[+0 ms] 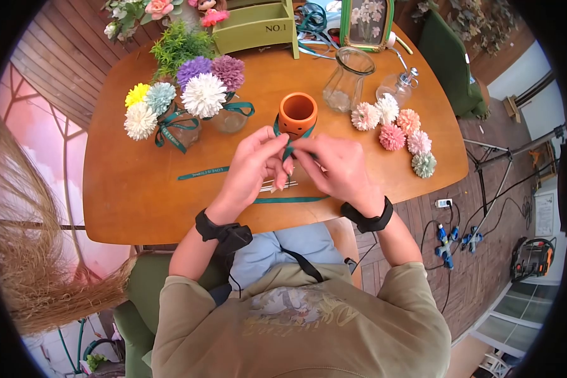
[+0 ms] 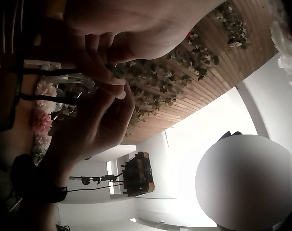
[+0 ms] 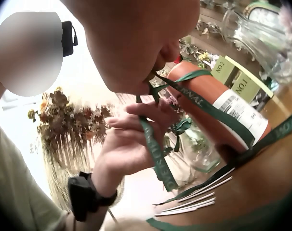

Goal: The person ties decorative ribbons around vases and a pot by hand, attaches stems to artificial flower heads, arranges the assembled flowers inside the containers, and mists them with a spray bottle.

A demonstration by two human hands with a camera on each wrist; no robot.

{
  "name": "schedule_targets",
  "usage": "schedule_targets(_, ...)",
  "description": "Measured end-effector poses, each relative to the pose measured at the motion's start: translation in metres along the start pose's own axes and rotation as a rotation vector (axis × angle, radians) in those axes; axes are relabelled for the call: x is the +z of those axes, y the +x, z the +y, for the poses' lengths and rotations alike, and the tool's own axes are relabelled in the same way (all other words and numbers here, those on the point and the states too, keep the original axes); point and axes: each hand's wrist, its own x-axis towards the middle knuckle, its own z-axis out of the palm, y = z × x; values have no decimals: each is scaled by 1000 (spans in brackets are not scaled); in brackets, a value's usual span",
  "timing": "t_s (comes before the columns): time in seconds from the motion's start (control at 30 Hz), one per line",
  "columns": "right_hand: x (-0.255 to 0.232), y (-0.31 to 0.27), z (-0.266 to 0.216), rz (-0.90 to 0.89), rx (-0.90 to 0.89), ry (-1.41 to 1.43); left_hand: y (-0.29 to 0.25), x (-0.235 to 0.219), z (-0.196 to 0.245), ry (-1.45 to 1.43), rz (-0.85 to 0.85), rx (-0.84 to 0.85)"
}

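Observation:
An orange pot (image 1: pixel 303 128) with a drawn face stands on the table, a green ribbon (image 3: pixel 201 103) with printed letters looped round it. Just in front of the pot, my left hand (image 1: pixel 257 160) pinches the ribbon between thumb and fingers. My right hand (image 1: pixel 339 165) pinches it close beside, fingertips almost meeting the left ones. In the right wrist view a loose ribbon end (image 3: pixel 155 154) hangs below the fingers, and a white barcode label (image 3: pixel 240 118) shows on the pot's side. Thin white sticks (image 3: pixel 199 204) lie on the table under the hands.
Flower pompoms in ribboned glass jars stand left, near a cut ribbon (image 1: pixel 201 173). Another ribbon strip (image 1: pixel 290 200) lies by the near edge. Right are loose pompoms (image 1: pixel 392 137), a glass vase (image 1: pixel 348 79) and a spray bottle (image 1: pixel 397 85). A green wooden box (image 1: pixel 255 38) stands behind.

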Motion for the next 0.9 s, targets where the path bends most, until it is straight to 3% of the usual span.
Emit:
schedule_targets(0.03, 2, 1, -5, 0, -2, 0, -2, 2, -1, 0, 0, 2)
schedule_targets(0.1, 2, 2, -16, 34, 560, 113, -7, 8, -2, 185, 54, 108)
schedule_targets(0.23, 3, 3, -16, 46, 471, 109, -7, 4, -3, 221, 75, 177)
schedule_targets(0.43, -7, 3, -8, -152, 414, 220, -4, -6, -3, 108, 3, 193)
schedule_targets(0.5, -12, 6, -9, -233, 469, 334, -5, -7, -1, 164, -25, 158)
schedule_targets(0.6, -3, -3, -1, -165, 609, 547, -11, -7, 7, 214, -65, 177)
schedule_targets(0.73, -1, -4, 0, -133, 706, 574, -11, 0, 3, 350, -17, 225)
schedule_targets(0.9, -10, 5, -4, -277, 688, 398, -8, -1, 0, 453, 24, 200)
